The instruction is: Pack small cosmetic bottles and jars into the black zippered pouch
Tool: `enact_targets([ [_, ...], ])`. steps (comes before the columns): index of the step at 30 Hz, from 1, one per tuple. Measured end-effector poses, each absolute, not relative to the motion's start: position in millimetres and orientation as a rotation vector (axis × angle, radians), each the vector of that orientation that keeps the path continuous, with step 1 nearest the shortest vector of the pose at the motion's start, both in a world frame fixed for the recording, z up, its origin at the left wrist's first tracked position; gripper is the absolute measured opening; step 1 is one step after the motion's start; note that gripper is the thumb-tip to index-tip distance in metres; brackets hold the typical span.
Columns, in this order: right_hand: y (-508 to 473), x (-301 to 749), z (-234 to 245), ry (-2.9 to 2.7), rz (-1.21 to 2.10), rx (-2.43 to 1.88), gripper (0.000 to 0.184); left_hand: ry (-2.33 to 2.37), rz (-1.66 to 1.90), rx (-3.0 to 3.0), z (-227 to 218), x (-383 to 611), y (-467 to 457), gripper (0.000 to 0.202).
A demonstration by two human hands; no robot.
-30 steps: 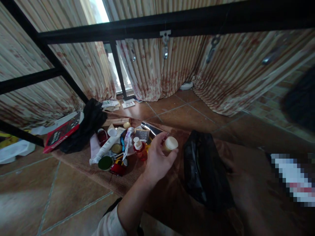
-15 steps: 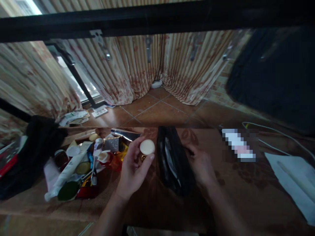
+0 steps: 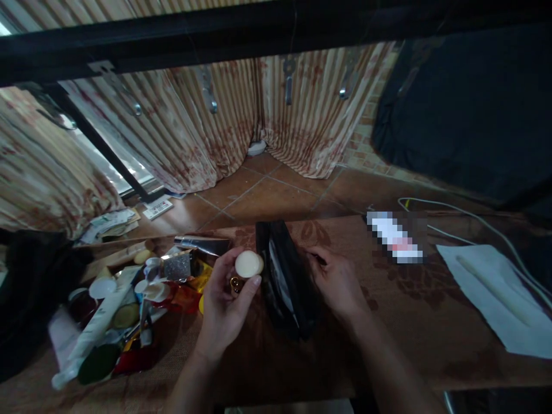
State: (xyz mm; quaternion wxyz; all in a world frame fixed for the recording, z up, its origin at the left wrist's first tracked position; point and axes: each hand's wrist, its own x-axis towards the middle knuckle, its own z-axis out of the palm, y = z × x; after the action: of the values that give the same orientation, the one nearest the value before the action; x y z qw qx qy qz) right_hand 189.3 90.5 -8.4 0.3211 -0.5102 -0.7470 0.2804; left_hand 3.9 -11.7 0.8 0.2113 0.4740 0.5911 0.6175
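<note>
My left hand [image 3: 224, 302] is closed round a small container with a round cream lid [image 3: 248, 264], held just left of a black pouch [image 3: 282, 282] that lies open on the brown patterned tabletop [image 3: 388, 322]. My right hand [image 3: 338, 282] grips the right edge of the pouch's opening, fingers curled on the fabric. A pale lining shows inside the pouch.
A heap of cosmetics [image 3: 129, 299], tubes, jars and bottles, lies at the left. A dark garment [image 3: 26, 293] sits at the far left. A white cloth [image 3: 495, 299] and a white cable [image 3: 452, 215] lie at the right. A black metal bar [image 3: 259, 34] crosses overhead; curtains hang behind.
The view swung right. My right hand came in and took hold of the pouch's edge. My left hand carried the cream-lidded container from the heap to beside the pouch opening.
</note>
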Motion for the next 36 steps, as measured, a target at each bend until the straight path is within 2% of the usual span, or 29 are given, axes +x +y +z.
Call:
enact_targets([
  [15, 86, 184, -5, -1.969, 0.912, -1.356, 0.031, 1.901, 1.741, 1.107, -1, -25, -11, 0.048],
  [24, 84, 185, -2, -1.997, 0.919, -1.386, 0.032, 1.948, 1.641, 1.119, 1, -25, -14, 0.041],
  [36, 86, 186, -5, -2.002, 0.883, -1.392, 0.032, 2.275, 1.396, 1.165, -13, -32, -11, 0.032],
])
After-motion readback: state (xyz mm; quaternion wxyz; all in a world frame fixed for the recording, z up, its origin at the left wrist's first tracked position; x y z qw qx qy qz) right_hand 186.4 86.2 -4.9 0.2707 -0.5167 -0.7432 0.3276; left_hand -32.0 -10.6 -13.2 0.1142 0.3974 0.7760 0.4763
